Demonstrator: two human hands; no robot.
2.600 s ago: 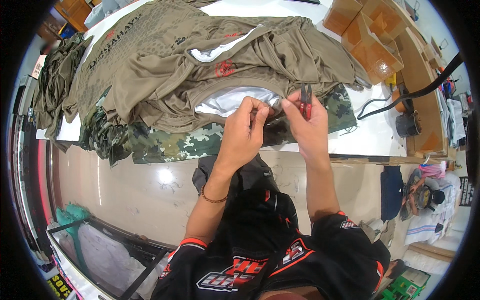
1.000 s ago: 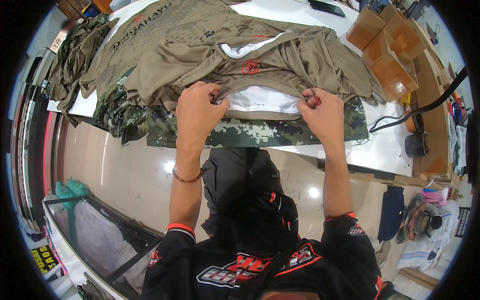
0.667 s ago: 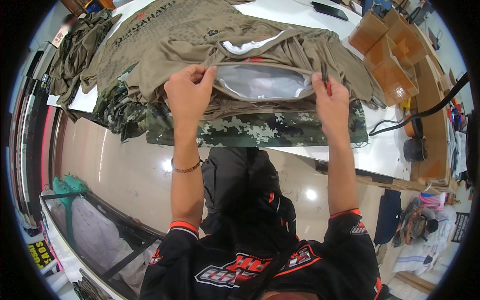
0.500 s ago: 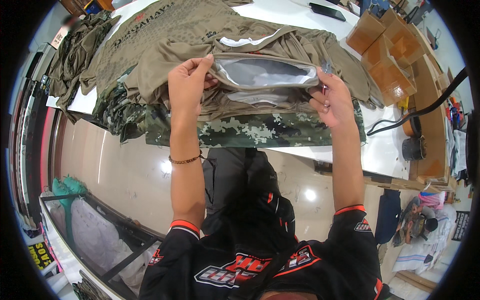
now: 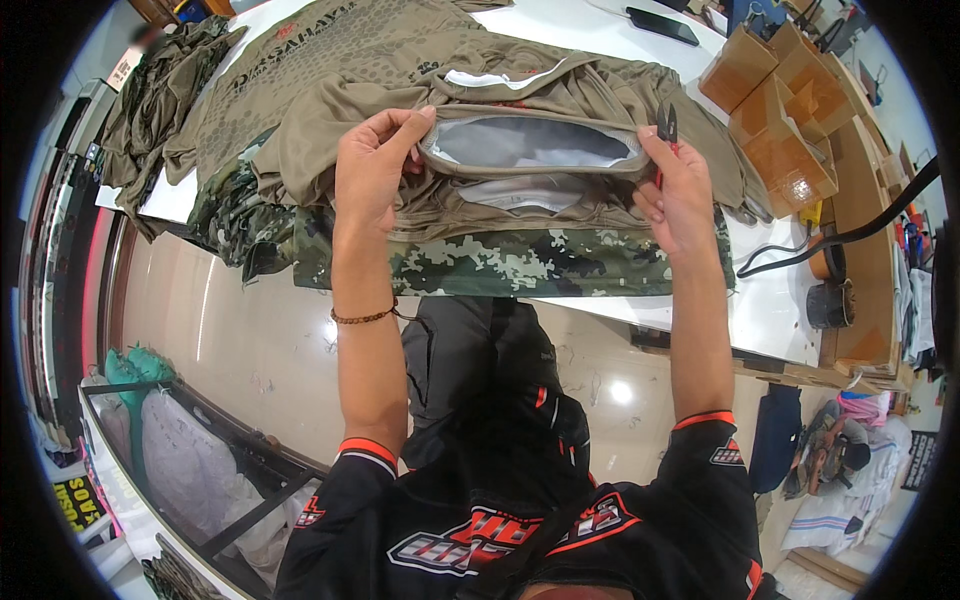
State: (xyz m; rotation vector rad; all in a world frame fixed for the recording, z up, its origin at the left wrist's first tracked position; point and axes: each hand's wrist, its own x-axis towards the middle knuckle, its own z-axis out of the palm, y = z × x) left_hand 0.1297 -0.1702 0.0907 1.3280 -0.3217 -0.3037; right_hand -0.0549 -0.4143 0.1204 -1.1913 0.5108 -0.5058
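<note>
My left hand (image 5: 376, 165) pinches the left end of a stretched olive shirt collar (image 5: 530, 168), holding it open as a long oval with white and grey fabric inside. My right hand (image 5: 674, 190) grips the collar's right end and holds small red-handled snips (image 5: 670, 122), dark blades pointing up. Beneath lie more olive shirts (image 5: 300, 70) with white-lined necks and red and black prints. A strip of green camouflage fabric (image 5: 480, 262) hangs along the table's front edge.
The white table (image 5: 775, 320) carries a phone (image 5: 662, 26), cardboard boxes (image 5: 780, 150), a black cable (image 5: 880, 225) and dark crumpled garments (image 5: 145, 130). A metal-framed bin with sacks (image 5: 190, 460) is at lower left. Another person (image 5: 840, 450) is partly visible among fabrics at lower right.
Both hands have moved apart and up from their earlier place near the white lining, lifting and stretching the collar into a wide oval. The snips rose with my right hand.
</note>
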